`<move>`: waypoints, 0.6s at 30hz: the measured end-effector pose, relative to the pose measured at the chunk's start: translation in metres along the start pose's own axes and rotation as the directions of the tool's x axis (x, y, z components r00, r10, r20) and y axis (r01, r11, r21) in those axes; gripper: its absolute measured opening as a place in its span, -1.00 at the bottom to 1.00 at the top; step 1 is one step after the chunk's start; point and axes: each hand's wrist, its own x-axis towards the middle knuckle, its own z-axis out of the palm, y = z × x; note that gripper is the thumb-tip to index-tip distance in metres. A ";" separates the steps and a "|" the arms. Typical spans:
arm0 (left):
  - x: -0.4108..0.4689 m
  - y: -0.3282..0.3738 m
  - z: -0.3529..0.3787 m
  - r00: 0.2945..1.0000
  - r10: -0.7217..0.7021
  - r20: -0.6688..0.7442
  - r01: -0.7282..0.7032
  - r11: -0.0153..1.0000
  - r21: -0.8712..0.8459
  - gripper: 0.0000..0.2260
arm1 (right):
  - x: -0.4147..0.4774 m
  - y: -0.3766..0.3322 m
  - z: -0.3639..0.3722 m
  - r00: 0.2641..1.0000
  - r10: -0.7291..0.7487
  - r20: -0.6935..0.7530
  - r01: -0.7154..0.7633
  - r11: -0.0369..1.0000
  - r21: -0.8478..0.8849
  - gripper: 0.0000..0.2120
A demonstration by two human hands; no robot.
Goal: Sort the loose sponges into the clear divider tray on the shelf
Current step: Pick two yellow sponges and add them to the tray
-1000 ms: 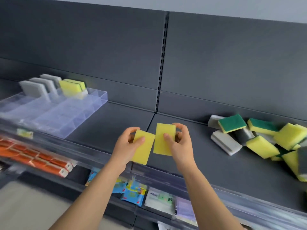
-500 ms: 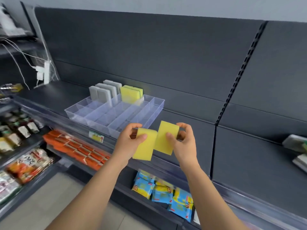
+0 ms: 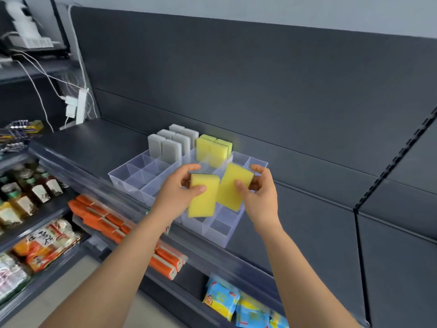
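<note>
My left hand [image 3: 176, 191] grips a yellow sponge [image 3: 203, 197] held upright. My right hand [image 3: 260, 192] grips a second yellow sponge [image 3: 233, 185], tilted to the right. Both sponges hang just above the clear divider tray [image 3: 132, 176] on the dark shelf, over its front right part. At the back of the tray, several grey sponges [image 3: 170, 144] stand upright in the left cells. Two yellow sponges [image 3: 212, 149] stand beside them to the right. The front cells of the tray hold nothing.
The dark shelf [image 3: 307, 209] runs left and right of the tray. Below it hang orange packets [image 3: 101, 218], blue and yellow packets [image 3: 234, 301] and bottles [image 3: 28, 192] at the left. A white power strip with cables [image 3: 75, 105] hangs at the shelf's left end.
The view has swung left, so the sponge pile at the right has left the frame. Both hands have carried their yellow sponges to just above the tray.
</note>
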 end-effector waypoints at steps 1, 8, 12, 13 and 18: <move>0.012 -0.003 -0.003 1.000 0.007 -0.007 -0.007 1.000 0.015 -0.65 | 0.011 0.002 0.006 1.000 -0.002 -0.002 0.002 1.000 -0.005 -0.67; 0.095 -0.012 -0.021 0.996 0.093 -0.005 -0.089 0.970 0.226 -0.70 | 0.082 0.011 0.049 0.999 -0.035 -0.037 0.034 0.999 -0.035 -0.69; 0.133 -0.015 -0.028 0.989 0.147 0.021 -0.145 0.925 0.351 -0.73 | 0.112 0.016 0.063 0.998 -0.050 -0.046 0.046 0.995 -0.089 -0.70; 0.142 -0.015 -0.028 0.987 0.157 0.026 -0.155 0.910 0.385 -0.72 | 0.118 0.017 0.065 0.998 -0.049 -0.047 0.044 0.994 -0.096 -0.70; 0.178 -0.017 -0.029 0.963 0.251 0.096 -0.264 0.818 0.510 -0.71 | 0.141 0.026 0.080 0.997 -0.052 -0.061 0.043 0.989 -0.144 -0.68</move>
